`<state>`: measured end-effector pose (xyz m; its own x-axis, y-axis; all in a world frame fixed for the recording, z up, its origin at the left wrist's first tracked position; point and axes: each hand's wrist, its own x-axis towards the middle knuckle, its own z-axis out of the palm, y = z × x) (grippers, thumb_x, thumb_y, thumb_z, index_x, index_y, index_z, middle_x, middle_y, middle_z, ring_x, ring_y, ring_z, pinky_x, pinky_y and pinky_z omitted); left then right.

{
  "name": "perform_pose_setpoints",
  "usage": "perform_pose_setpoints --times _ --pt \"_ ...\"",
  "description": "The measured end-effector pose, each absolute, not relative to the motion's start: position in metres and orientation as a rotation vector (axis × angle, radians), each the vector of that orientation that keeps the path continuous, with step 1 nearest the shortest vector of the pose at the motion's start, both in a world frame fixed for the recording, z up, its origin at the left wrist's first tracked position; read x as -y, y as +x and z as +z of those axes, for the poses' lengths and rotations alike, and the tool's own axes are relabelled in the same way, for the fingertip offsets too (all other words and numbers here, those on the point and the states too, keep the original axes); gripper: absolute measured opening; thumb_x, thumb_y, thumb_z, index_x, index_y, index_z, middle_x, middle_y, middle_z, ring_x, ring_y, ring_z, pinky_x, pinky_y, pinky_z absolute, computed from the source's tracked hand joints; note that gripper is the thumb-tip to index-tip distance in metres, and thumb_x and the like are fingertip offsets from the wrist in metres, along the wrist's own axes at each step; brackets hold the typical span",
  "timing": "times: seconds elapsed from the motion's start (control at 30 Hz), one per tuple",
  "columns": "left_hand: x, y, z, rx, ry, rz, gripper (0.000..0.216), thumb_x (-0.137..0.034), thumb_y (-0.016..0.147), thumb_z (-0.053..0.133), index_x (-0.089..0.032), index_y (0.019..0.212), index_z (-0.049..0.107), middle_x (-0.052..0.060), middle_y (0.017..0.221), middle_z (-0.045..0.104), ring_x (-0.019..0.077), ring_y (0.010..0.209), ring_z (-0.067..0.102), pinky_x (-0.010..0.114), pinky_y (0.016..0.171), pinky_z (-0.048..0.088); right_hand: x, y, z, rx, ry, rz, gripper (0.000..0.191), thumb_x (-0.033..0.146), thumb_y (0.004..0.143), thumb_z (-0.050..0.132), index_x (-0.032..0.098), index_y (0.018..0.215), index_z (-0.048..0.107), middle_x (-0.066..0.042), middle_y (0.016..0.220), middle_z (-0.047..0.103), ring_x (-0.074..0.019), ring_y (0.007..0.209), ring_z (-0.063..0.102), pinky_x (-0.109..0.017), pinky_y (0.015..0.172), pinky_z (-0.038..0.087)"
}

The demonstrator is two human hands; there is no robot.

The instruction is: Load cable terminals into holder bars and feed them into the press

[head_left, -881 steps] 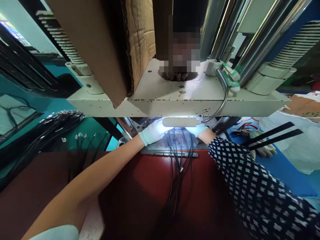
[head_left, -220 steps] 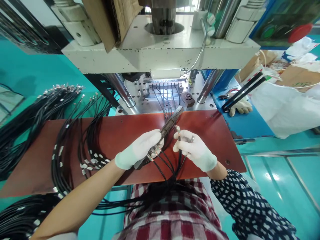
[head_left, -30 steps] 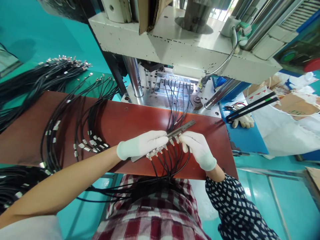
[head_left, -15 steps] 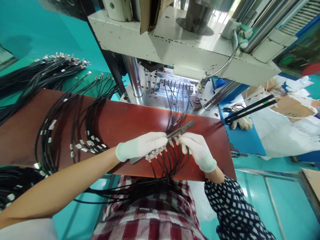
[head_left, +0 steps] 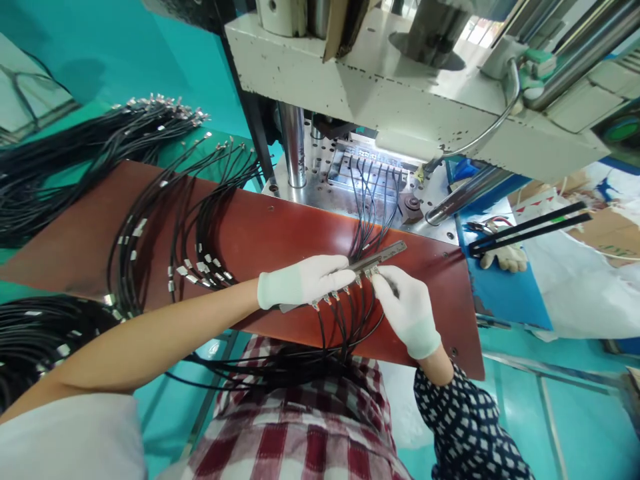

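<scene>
My gloved left hand (head_left: 320, 279) is closed around a long grey metal bar (head_left: 387, 256), which tilts up to the right above the red-brown board. Along the bar's near edge sits a row of metal cable connectors (head_left: 347, 291), with black cables (head_left: 343, 327) hanging from them towards my lap. My gloved right hand (head_left: 406, 303) pinches the connector at the right end of the row, its thumb and forefinger against the bar. The fingertips partly hide that connector. Just behind the bar, another group of black cables (head_left: 367, 227) runs into the press.
The press (head_left: 415, 100) stands ahead, with a lit metal mould (head_left: 370, 170) on its bed. Black cable bundles (head_left: 135, 247) lie on the left of the board (head_left: 280, 230). At right, a blue surface (head_left: 530, 293) holds a spare glove (head_left: 505, 257) and pliers (head_left: 483, 228).
The view has shifted, so the scene sits further right. My right hand's fingers have moved from beneath the connectors to pinch the rightmost one. My left hand keeps hold of the bar.
</scene>
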<state>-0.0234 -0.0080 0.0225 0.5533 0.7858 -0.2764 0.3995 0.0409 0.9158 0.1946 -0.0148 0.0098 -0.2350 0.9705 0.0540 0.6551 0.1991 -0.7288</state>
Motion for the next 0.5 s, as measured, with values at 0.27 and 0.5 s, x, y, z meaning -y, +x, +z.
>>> perform_pose_setpoints --times 0.27,0.5 --pt "0.009 -0.024 0.017 -1.041 1.629 0.452 0.038 -0.052 0.098 0.037 -0.020 0.079 0.044 -0.004 0.069 0.050 0.0084 0.052 0.050 0.022 0.050 0.041 0.017 0.188 -0.003 2.143 -1.436 -0.073 0.020 0.022 0.087 0.056 0.018 0.070 0.066 0.003 0.059 0.061 -0.0112 0.054 0.052 -0.026 0.059 0.035" --pt "0.011 -0.022 0.015 -1.088 1.627 0.471 0.039 -0.053 0.098 0.036 -0.020 0.079 0.044 -0.005 0.068 0.048 0.0093 0.055 0.047 0.025 0.055 0.039 0.029 0.184 0.012 2.121 -1.435 -0.166 0.015 0.029 0.090 0.061 0.020 0.096 0.072 -0.003 0.090 0.069 -0.0159 0.075 0.059 -0.029 0.071 0.041"
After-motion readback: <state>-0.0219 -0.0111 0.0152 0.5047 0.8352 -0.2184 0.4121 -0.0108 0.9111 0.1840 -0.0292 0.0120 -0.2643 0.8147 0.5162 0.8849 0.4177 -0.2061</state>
